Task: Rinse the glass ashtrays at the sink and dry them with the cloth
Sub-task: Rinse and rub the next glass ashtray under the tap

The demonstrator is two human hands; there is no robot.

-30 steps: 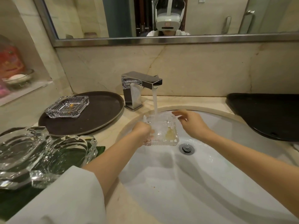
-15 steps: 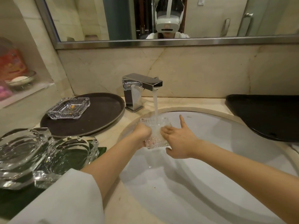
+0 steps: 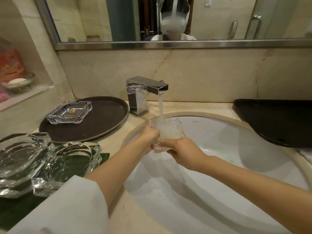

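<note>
Two hands on one ribbed glass ashtray [image 3: 166, 130], held tilted over the sink [image 3: 219, 174] right under the tap stream [image 3: 160, 108]. Left hand [image 3: 149, 138] curled round its left edge, gripping. Right hand [image 3: 183, 152] now wrapped round the near-right lower edge, fingers curled under the glass, gripping too; half a second ago sat across the front with thumb stuck up, a second ago only fingertips at the far right rim. Ashtray now more upright than a second ago, when lying nearly flat with a yellowish smear showing; smear not visible now, water running over the inner face. Tap [image 3: 145, 93] running, same as before.

Second ribbed ashtray [image 3: 70, 112] on the dark oval tray [image 3: 104, 119], far left of the bench [image 3: 121, 141], small orange bit inside, unmoved. Two big thick glass ashtrays at near left, one [image 3: 22, 159] partly over the other [image 3: 70, 164], touching, on a green mat [image 3: 105, 156], unmoved. White sleeve [image 3: 67, 208] at near left. Black tray [image 3: 276, 122] on the right. Mirror [image 3: 168, 19] above, shelf niche [image 3: 25, 95] far left with a small dish [image 3: 17, 81].
</note>
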